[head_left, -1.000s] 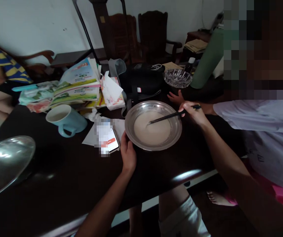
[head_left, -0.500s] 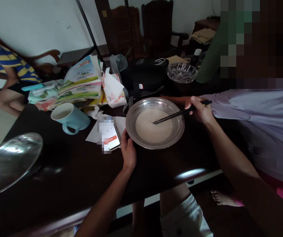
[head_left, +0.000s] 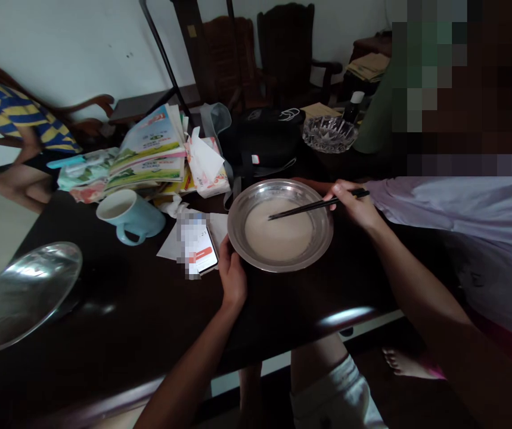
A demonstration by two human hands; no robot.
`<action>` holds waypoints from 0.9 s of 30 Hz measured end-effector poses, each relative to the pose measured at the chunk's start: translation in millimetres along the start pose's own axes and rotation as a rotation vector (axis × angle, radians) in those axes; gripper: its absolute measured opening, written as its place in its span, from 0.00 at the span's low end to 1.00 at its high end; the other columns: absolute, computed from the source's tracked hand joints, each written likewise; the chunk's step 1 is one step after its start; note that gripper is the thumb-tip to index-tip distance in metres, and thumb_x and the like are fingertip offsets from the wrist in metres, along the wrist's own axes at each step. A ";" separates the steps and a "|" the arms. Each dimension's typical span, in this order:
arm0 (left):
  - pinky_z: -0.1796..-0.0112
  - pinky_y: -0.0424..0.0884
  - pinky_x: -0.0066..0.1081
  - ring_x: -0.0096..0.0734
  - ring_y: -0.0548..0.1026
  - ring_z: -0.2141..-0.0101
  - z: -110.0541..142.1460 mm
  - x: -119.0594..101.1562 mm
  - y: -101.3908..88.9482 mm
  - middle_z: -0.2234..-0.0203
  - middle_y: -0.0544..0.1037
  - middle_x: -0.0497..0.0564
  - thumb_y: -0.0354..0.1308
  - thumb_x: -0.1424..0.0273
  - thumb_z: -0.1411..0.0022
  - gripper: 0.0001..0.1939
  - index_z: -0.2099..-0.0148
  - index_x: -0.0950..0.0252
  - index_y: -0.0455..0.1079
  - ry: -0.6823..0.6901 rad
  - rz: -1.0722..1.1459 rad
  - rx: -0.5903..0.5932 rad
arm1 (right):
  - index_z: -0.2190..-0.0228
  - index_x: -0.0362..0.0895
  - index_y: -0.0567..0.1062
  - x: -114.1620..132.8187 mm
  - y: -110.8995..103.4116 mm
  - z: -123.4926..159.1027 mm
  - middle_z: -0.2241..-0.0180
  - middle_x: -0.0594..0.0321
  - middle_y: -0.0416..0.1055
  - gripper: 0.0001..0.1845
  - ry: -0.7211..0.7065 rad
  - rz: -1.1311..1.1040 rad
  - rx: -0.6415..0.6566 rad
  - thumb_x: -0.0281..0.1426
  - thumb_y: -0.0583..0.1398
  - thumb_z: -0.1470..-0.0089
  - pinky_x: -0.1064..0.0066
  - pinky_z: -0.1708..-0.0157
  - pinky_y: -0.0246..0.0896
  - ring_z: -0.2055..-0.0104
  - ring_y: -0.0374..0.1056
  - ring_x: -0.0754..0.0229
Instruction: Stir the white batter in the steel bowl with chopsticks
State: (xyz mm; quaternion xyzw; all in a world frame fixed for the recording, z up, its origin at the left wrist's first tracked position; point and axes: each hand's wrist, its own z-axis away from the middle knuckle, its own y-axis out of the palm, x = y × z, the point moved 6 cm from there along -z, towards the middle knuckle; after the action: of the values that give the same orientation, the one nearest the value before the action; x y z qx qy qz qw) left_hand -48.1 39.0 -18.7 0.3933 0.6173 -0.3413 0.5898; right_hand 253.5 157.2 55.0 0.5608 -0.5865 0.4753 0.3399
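A wide steel bowl stands on the dark table in front of me, with a pale, milky liquid in its bottom. My left hand grips the bowl's near left side, its fingers partly hidden under the rim. Black chopsticks are held in my right hand, which hovers over the bowl's right rim. Their tips reach the liquid near its middle. Just left of my left hand lies a lit phone on white paper.
A light-blue mug and a large steel basin stand to the left. Behind the bowl are books, a tissue pack, a black bag and a glass bowl. A person in a pale shirt is close on the right.
My right hand and the chopsticks have moved slightly left, so the tips sit further left in the liquid. My left hand stays at the bowl's side.
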 end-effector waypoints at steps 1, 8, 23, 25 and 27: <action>0.39 0.63 0.43 0.40 0.71 0.44 -0.1 0.2 -0.2 0.47 0.76 0.53 0.53 0.71 0.41 0.22 0.44 0.61 0.70 0.012 -0.013 -0.001 | 0.79 0.46 0.79 0.5 -1.6 0.1 0.84 0.66 0.68 0.25 -0.004 -0.009 -0.033 0.54 0.62 0.47 0.69 0.74 0.57 0.80 0.63 0.65; 0.39 0.63 0.42 0.39 0.71 0.44 -1.6 4.5 0.5 0.47 0.76 0.54 0.52 0.70 0.40 0.22 0.43 0.60 0.70 0.032 -0.022 0.016 | 0.79 0.46 0.79 -2.7 -2.8 -0.6 0.84 0.65 0.68 0.25 0.030 -0.022 -0.015 0.54 0.62 0.48 0.70 0.79 0.53 0.81 0.63 0.65; 0.38 0.61 0.43 0.41 0.71 0.43 2.5 -3.6 1.7 0.46 0.76 0.54 0.53 0.70 0.41 0.22 0.45 0.62 0.70 0.066 -0.054 0.010 | 0.83 0.47 0.77 3.4 -10.1 -1.9 0.86 0.66 0.65 0.28 -0.030 -0.049 -0.108 0.56 0.60 0.47 0.68 0.80 0.52 0.84 0.57 0.66; 0.38 0.62 0.43 0.40 0.70 0.42 2.8 -10.2 0.3 0.44 0.75 0.55 0.53 0.71 0.41 0.23 0.43 0.62 0.69 0.081 -0.108 0.029 | 0.81 0.47 0.79 4.0 -4.8 -1.0 0.85 0.65 0.67 0.26 -0.011 -0.031 -0.020 0.54 0.61 0.46 0.67 0.78 0.55 0.82 0.61 0.65; 0.39 0.63 0.43 0.40 0.72 0.43 -1.1 -18.8 -2.5 0.44 0.75 0.55 0.53 0.71 0.40 0.23 0.42 0.62 0.68 0.099 -0.162 0.076 | 0.77 0.48 0.81 5.6 -1.1 -0.1 0.83 0.64 0.70 0.22 -0.009 0.027 0.046 0.52 0.62 0.46 0.67 0.74 0.59 0.78 0.65 0.63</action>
State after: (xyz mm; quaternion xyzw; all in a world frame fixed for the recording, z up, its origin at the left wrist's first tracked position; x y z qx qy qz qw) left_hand -50.9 37.2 0.0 0.3805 0.6622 -0.3911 0.5136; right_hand 253.8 155.6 60.5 0.5625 -0.5844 0.4910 0.3178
